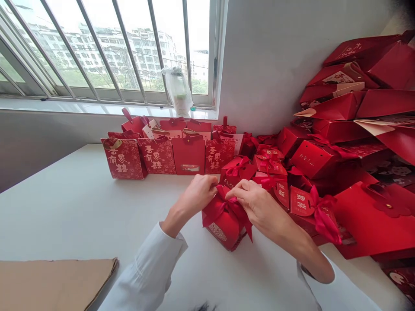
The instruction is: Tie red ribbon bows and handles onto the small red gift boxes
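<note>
A small red gift box (222,231) with a pale round emblem stands on the white table in front of me. A dark red ribbon (216,209) forms a bow on its top. My left hand (199,192) pinches the ribbon at the bow's left side, fingers closed. From the right, my right hand (254,203) grips the ribbon near the top of the bow, thumb and fingers pressed together. Both hands sit above the box, close to each other. Part of the ribbon is hidden behind my fingers.
Upright red gift bags (156,155) line the wall side of the table (81,207). More ribboned boxes (303,203) and a tall heap of red boxes (385,103) crowd the right. Brown cardboard (55,283) lies front left. A plastic-wrapped cup (179,93) stands on the windowsill.
</note>
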`<state>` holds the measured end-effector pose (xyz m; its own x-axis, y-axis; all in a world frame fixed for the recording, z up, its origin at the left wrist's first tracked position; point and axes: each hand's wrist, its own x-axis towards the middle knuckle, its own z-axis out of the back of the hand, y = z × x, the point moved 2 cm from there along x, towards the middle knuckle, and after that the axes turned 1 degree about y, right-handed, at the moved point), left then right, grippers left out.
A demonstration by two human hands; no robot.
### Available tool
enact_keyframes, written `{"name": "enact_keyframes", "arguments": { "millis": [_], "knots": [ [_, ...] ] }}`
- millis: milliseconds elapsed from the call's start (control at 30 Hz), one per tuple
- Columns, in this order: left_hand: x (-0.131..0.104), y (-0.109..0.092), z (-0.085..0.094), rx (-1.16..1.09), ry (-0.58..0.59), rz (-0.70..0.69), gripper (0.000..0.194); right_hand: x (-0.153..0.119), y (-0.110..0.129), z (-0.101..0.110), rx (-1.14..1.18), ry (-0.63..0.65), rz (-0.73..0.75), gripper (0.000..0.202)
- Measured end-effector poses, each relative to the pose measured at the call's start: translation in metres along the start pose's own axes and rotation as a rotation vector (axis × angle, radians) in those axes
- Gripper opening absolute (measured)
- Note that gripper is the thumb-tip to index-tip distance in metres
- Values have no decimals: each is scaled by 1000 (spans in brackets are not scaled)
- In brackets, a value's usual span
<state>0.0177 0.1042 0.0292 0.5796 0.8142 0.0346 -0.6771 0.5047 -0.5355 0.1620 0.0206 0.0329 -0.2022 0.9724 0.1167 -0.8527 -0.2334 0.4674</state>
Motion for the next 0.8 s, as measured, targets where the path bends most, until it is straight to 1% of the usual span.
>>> {"name": "enact_keyframes", "arguments": {
  "millis": [200,400,600,733,800],
  "knots": [
    [0,-1,0,0,-16,11,25,0,-3,0,14,6,22,39],
    [-3,-3,4,5,2,-5,26,-1,-6,10,50,-89,41,47],
    [-4,-4,3,-3,-10,-24,24,1,-6,4,80,-13,67,53],
    [-4,-4,4,10,-22,-6,25,2,-7,3,62,-13,83,46],
    [-5,-5,6,12,4,-2,26,2,-8,6,66,-59,91,45]
  ]
}}
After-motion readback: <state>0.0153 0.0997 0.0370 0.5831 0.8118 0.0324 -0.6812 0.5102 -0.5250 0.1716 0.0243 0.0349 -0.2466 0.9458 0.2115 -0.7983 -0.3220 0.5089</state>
